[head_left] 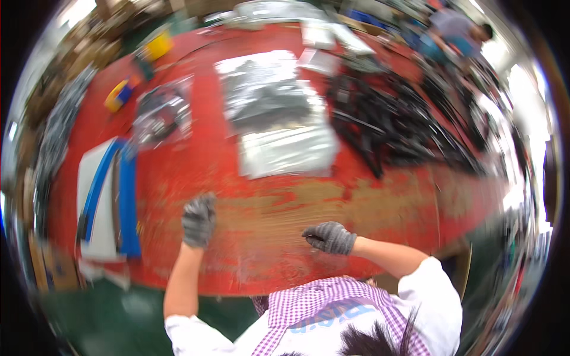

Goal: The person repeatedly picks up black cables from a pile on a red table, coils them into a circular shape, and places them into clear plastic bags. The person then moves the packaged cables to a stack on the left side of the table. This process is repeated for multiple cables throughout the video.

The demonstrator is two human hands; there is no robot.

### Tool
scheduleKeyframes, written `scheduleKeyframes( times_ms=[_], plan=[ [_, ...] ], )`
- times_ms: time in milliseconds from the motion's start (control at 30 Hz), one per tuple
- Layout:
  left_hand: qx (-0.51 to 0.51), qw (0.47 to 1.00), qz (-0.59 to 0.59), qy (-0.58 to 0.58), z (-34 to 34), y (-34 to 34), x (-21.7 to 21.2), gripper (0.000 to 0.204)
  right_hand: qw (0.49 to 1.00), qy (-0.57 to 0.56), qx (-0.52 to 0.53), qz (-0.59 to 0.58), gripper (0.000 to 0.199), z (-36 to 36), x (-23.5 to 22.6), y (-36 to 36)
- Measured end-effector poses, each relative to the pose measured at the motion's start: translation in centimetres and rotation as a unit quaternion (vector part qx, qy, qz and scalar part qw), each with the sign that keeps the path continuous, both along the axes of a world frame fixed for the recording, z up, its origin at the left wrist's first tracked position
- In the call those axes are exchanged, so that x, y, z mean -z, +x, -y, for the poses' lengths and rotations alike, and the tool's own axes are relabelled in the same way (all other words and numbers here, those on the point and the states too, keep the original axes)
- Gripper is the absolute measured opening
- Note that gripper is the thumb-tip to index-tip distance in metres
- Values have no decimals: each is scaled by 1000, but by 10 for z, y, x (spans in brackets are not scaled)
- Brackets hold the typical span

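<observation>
My left hand (199, 221), in a grey knit glove, is above the worn front part of the red table (172, 172). Its fingers are curled in, and whatever they may hold is hidden. My right hand (332, 238), gloved the same way, is farther right, near the table's front edge. Its fingers are pressed together, and I cannot make out anything in them. Beyond the hands, silvery clear plastic bags (288, 151) lie stacked in the middle. A larger bag with something dark in it (267, 89) lies behind them.
Left, blue and white curved panels (129, 202) lie by a clear bag of dark parts (163, 115). A tape roll (119, 95) and yellow container (158, 44) are behind. Black parts (392, 118) pile up on the right; white packs (319, 35) lie far back. Another person (454, 35) bends over at far right.
</observation>
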State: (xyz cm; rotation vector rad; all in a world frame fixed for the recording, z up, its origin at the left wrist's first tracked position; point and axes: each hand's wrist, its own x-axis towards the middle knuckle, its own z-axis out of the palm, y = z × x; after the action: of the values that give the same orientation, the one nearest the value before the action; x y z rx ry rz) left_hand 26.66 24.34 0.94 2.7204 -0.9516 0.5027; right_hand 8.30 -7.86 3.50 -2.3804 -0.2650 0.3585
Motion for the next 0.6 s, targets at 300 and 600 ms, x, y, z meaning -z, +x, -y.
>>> scheduleKeyframes(
  times_ms=[300,600],
  plan=[
    [369,910,-182,-60,177,-135,3,19,873,-237,372,205,23,240,24,-73],
    [300,926,-230,-18,174,-166,-18,12,813,-419,401,54,44,388,-15,3]
  ],
)
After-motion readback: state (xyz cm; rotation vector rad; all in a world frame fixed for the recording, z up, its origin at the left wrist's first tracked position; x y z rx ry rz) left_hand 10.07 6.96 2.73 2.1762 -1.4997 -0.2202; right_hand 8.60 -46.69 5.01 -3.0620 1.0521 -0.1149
